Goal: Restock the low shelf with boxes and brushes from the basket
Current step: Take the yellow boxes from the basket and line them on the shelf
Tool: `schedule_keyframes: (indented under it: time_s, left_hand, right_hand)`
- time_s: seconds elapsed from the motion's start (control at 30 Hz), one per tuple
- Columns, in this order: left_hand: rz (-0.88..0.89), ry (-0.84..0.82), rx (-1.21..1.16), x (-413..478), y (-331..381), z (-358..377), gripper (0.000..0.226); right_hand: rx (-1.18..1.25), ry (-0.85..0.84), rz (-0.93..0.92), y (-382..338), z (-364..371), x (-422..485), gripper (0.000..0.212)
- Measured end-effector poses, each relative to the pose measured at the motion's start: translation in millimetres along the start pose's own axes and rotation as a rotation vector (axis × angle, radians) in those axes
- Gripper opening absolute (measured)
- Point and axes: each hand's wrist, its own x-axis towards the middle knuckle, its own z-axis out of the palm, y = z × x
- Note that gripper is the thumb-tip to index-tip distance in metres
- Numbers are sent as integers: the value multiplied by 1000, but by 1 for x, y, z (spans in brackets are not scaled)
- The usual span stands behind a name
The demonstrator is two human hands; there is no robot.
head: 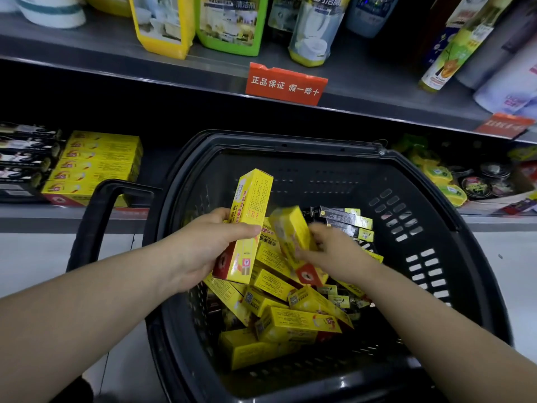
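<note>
Centre of the frame, above the basket [436, 199]: each hand holds one box over the heap.
Left hand [209, 242]: thumb and fingers wrapped round the lower half of an upright box [251, 210], yellow, its top end free.
Right hand [334, 251]: blurred, but it seems to grip a tilted box [289, 231] by its lower end. How firmly, I cannot tell.
Stock in basket: loose yellow boxes [290, 321] lie criss-cross. Black boxes [345, 219] are packed at the far side. No brush can be made out.
Low shelf [72, 216]: left of the frame, a neat yellow stack [98, 167] with a black stack [26, 158] beside it.
Risk, drop: each box is held by one end only, so a quick swing could lever it loose and send it back into the heap or onto the floor.
Risk, snag: the raised basket handle [96, 222] stands between the hands and the yellow stack, and a low sweep left would likely clip it.
Risk, topple: pushing a box in hard could shove the stack askew.
Edges: the upper shelf [174, 80] overhangs, with a red tag [286, 84] on its lip. The basket's far rim sits close to the low shelf.
Open room: a dark gap between the yellow stack and the basket, and clear height under the overhang. The safest path seems to be up over the handle, then in.
</note>
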Motion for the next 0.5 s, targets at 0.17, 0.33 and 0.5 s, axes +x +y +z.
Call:
schedule_keyframes:
  time_s: [0.17,0.33,0.5]
  left_hand:
    - [6,-44,-26,2,-3,5,36]
    - [17,-144,-39,0,-6,15,42]
    - [41,-56,103,0,-3,14,69]
  right_hand:
    - [550,63,20,-38,-10,-16,56]
    - [521,45,-32,-53,3,-25,49]
    - [669,-76,-28,-43,-8,-24,33]
